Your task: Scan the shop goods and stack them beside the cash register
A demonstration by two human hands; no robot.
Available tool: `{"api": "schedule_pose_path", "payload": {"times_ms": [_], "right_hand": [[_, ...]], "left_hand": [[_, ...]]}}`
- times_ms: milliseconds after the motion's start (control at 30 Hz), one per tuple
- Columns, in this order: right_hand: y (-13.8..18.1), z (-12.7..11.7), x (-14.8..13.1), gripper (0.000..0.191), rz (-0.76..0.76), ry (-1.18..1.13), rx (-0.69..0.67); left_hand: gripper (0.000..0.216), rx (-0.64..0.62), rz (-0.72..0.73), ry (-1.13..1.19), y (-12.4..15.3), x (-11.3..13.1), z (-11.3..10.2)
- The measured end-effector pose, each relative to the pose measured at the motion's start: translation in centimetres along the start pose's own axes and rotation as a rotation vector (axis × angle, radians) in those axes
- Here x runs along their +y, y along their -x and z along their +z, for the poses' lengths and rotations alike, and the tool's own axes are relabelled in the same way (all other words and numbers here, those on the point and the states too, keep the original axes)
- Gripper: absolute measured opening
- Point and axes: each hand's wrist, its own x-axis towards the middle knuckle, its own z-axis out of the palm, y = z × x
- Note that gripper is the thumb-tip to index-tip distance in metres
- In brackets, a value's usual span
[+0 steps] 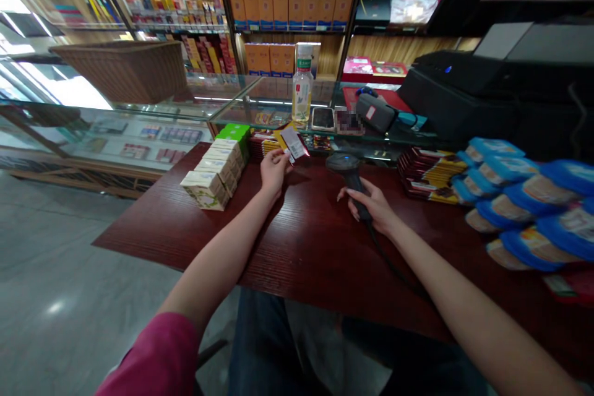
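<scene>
My left hand [275, 170] is closed on a small flat packet [292, 142] with a white barcode label, holding it tilted above the dark red wooden table [297, 241]. My right hand [374, 204] grips the handle of a black barcode scanner [346, 168], whose head points toward the packet; its cable trails back along my arm. A row of cream and green boxes [218, 173] stands just left of my left hand.
Stacks of dark flat packets [429, 173] and blue-wrapped packs [524, 198] lie at the right. Behind are a glass counter [278, 108] with a bottle [302, 83], a phone [323, 118], a black printer [464, 93], and a wicker basket [125, 68]. Shelves of boxes line the back.
</scene>
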Motion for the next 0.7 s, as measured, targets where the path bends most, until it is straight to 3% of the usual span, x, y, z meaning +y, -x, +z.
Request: {"api": "schedule_pose_path", "payload": {"times_ms": [100, 200, 700], "right_hand": [[0.1, 0.1, 0.1, 0.050, -0.011, 0.027, -0.060], [0.2, 0.2, -0.1, 0.051, 0.000, 0.040, -0.105], [0.3, 0.2, -0.4, 0.045, -0.003, 0.055, -0.176]], "left_hand": [[0.032, -0.128, -0.116, 0.004, 1.0, -0.6, 0.8], [0.033, -0.178, -0.117, -0.041, 1.2, -0.9, 1.0], [0.018, -0.195, -0.033, -0.127, 0.9, -1.7, 1.0]]}}
